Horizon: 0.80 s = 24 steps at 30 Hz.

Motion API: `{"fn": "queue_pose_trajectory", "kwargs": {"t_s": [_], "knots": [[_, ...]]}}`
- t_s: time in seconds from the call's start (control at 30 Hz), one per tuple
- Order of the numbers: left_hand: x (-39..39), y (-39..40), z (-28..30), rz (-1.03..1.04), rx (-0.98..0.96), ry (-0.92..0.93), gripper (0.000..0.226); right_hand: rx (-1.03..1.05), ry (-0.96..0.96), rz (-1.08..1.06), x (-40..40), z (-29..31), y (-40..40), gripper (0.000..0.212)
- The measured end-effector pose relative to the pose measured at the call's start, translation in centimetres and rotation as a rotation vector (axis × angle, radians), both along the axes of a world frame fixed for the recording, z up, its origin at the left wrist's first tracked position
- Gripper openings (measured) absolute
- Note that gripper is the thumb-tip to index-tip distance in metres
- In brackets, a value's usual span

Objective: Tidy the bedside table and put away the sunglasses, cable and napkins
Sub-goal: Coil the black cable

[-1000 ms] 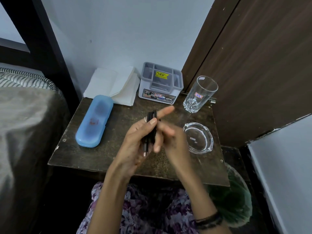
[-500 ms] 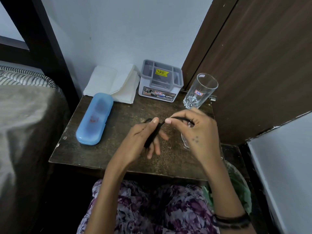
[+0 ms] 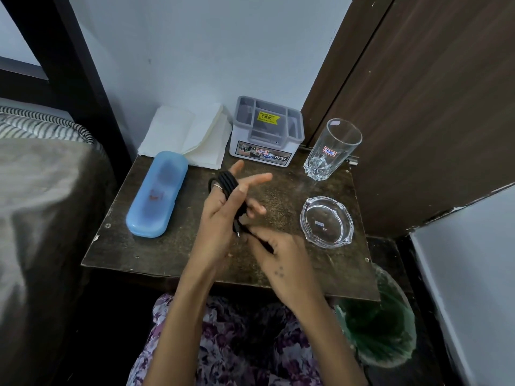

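- Black cable is wound in several turns round the spread fingers of the left hand; the fingers stay apart, acting as a former so the loops come out even.
- Loose end with its plug hangs below the left palm; the right hand is closed in a pinch on the trailing strand just beside it, apparently to keep tension while feeding it.
- Both hands work above the middle of the bedside table, clear of its surface, so the coil forms without dragging.
- Blue glasses case lies shut to the left; whether the sunglasses are inside cannot be told.
- White napkins lean against the wall behind it, beside a grey organiser, a likely home for the coil.
- Tall tumbler and glass ashtray stand to the right, apart from the hands.
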<state>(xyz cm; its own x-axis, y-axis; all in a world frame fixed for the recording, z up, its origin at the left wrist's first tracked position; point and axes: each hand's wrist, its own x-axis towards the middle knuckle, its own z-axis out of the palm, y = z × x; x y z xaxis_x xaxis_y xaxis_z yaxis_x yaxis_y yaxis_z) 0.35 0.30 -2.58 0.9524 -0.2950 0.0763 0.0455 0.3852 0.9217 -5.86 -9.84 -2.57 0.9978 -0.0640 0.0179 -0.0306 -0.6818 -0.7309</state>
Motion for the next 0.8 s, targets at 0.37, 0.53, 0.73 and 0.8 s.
{"fn": "queue_pose_trajectory", "kwargs": {"t_s": [0.37,0.53,0.73,0.8], "knots": [[-0.3,0.0,-0.5,0.007,0.544,-0.117,0.037,-0.55,-0.291,0.082,0.5,5.1,-3.2,0.014],[-0.4,0.1,0.4,-0.295,0.312,0.019,0.071,-0.663,-0.505,0.129,1.8,6.1,-3.9,0.016],[-0.6,1.0,0.3,-0.722,-0.005,0.063,0.033,-0.566,-0.505,0.155,2.5,4.4,-3.9,0.02],[-0.7,1.0,0.2,-0.732,-0.112,0.111,0.029,-0.283,-0.384,0.127,2.3,4.2,-3.5,0.019]]}}
